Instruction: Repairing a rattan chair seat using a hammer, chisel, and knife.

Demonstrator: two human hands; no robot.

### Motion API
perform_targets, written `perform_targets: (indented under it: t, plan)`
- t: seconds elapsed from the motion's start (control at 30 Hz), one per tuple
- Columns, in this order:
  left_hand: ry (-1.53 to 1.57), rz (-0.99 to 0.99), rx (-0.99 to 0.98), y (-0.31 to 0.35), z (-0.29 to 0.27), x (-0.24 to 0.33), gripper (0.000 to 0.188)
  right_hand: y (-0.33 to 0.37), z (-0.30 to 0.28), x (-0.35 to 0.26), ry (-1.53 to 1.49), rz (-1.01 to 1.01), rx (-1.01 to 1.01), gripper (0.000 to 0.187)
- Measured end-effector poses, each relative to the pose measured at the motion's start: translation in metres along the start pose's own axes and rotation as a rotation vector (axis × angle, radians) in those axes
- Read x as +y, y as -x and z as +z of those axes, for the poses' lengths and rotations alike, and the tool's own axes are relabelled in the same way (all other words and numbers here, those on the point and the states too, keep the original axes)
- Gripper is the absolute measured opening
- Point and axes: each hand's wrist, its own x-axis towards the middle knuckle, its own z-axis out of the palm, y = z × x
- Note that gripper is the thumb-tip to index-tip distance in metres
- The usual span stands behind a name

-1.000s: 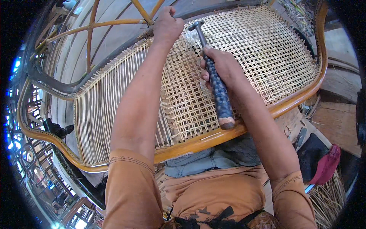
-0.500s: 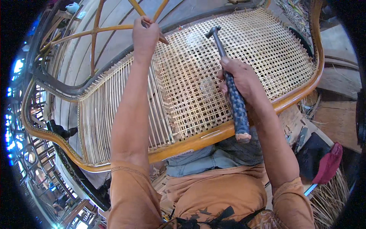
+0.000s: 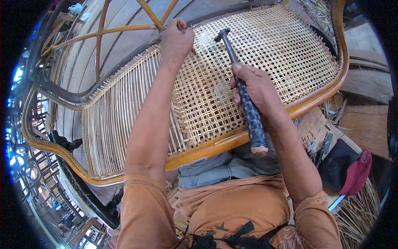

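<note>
My left hand is closed on a small brown pointed tool, its tip at the far edge of the woven cane panel; most of the tool is hidden in my fist. My right hand grips a hammer by its handle, which is wrapped in blue-black checked material. The hammer's dark metal head points away from me, above the weave. To the right the cane is woven in an open grid; on the left only parallel strands run across. A varnished wooden frame borders the panel.
Curved rattan poles and a dark frame bar rise beyond the panel. At lower right are a maroon cloth, a black cloth and a bundle of cane strips. Wooden boards lie at the right.
My left hand has moved right and slightly away along the panel's far edge with the pointed tool. The hammer and my right hand have shifted slightly left.
</note>
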Motion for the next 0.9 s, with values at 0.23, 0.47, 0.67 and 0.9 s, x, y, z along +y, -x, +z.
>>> perform_targets:
  t: [0.23, 0.47, 0.67, 0.9]
  plan:
    - [-0.115, 0.203, 0.094, -0.001, 0.012, 0.0, 0.018, -0.006, 0.015, -0.001, -0.077, 0.114, -0.14, 0.029]
    - [-0.123, 0.186, 0.087, -0.001, 0.011, -0.001, 0.017, -0.008, 0.014, -0.003, -0.032, 0.042, -0.074, 0.031]
    - [0.036, 0.021, 0.087, -0.026, -0.012, 0.0, 0.021, -0.013, -0.002, -0.012, -0.059, -0.019, 0.051, 0.03]
    - [-0.053, 0.135, 0.098, -0.021, 0.009, -0.018, 0.021, -0.018, 0.004, -0.012, 0.036, -0.033, -0.005, 0.031]
